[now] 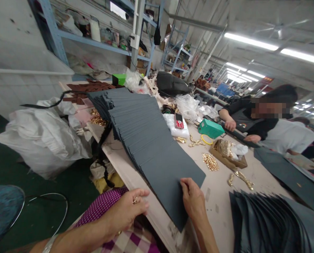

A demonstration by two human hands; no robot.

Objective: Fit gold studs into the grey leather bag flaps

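Note:
Overlapping dark grey sheets (157,140) lie fanned in a long row on the table, their near end at my hands. My right hand (195,200) is closed, thumb and fingertips together on the top sheet near its front end. What is between those fingertips is partly hidden. My left hand (135,205), with a ring on one finger, is held just off the left edge of the row. Its thumb and fingers are apart with nothing visible between them. A second pile of dark grey sheets (267,221) lies to the right.
Gold chains (210,161), a cardboard box (229,154), a green box (211,129) and a red phone (179,121) lie on the table (217,189). Across it sits another person (262,116). A white sack (43,137) and a stool (4,211) stand at left.

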